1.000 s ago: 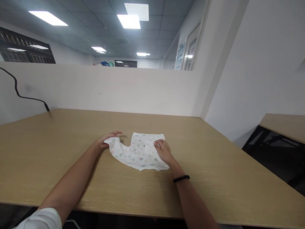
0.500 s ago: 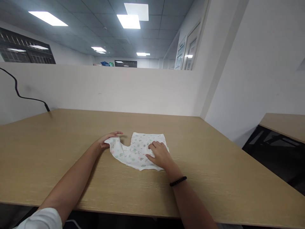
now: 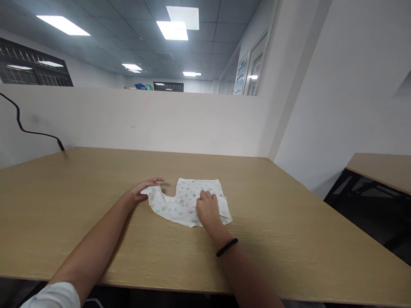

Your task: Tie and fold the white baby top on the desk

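Note:
A small white baby garment (image 3: 184, 204) with a pink and green print lies on the wooden table in front of me. Its left part narrows and lifts slightly off the surface. My left hand (image 3: 146, 188) grips that left end between thumb and palm, while the upper fingers stretch out past it. Over the middle of the garment, my right hand (image 3: 207, 207) has its fingers curled down and closed on the cloth; the fingertips are hidden. Beside it, the lower right part shows a folded layer. A black beaded bracelet (image 3: 227, 247) circles my right wrist.
The wooden table (image 3: 112, 239) extends around the garment to a low white partition (image 3: 192, 124) at the back. A black cable (image 3: 38, 133) hangs down to the table's far left corner. Another table (image 3: 379, 169) stands on the right.
My right hand has closed from a looser, spread pose and shifted slightly left. The garment's lower right part now shows a fold and reaches further right. My left hand stays in place.

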A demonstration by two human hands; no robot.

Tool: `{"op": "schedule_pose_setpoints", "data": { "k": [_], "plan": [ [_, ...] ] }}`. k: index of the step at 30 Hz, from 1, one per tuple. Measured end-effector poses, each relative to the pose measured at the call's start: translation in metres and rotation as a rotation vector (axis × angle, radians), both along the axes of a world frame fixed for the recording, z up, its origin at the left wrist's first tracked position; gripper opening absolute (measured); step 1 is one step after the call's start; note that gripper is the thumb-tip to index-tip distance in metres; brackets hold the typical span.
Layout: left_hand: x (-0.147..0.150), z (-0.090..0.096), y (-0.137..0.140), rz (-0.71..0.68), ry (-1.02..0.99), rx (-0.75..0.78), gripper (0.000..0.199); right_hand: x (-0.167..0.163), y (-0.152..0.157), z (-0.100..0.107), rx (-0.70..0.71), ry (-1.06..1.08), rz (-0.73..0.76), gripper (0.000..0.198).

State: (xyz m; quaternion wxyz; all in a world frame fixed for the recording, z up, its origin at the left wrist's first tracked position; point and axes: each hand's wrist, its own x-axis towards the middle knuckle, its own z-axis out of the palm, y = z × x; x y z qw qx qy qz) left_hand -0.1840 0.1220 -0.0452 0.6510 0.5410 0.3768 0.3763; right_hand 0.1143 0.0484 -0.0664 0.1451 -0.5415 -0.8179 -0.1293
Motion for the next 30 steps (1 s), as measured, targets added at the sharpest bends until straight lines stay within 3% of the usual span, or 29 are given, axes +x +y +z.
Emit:
{"op": "schedule_pose_setpoints", "data": {
  "k": [8,14,20,25,28,30],
  "plan": [
    [0.002,0.001,-0.002,0.079,-0.11,-0.089,0.045,-0.002,-0.002,0.003,0.081,0.314,0.018,0.026],
    [0.005,0.005,-0.005,0.076,-0.152,-0.083,0.041,-0.003,-0.009,0.004,-0.115,0.304,0.083,0.027],
    [0.006,0.006,-0.006,0.078,-0.152,-0.103,0.044,0.013,-0.002,0.006,-0.026,0.282,-0.167,0.044],
    [0.004,0.003,-0.003,0.076,-0.15,-0.11,0.045,0.037,0.003,-0.015,-0.262,0.232,-0.545,0.071],
    [0.002,0.0,-0.001,0.082,-0.161,-0.09,0.045,0.047,0.006,-0.02,-0.335,0.206,-0.596,0.076],
    [0.002,-0.001,0.0,0.091,-0.19,-0.049,0.042,0.051,0.008,-0.019,-0.336,0.169,-0.528,0.074]
  ]
}}
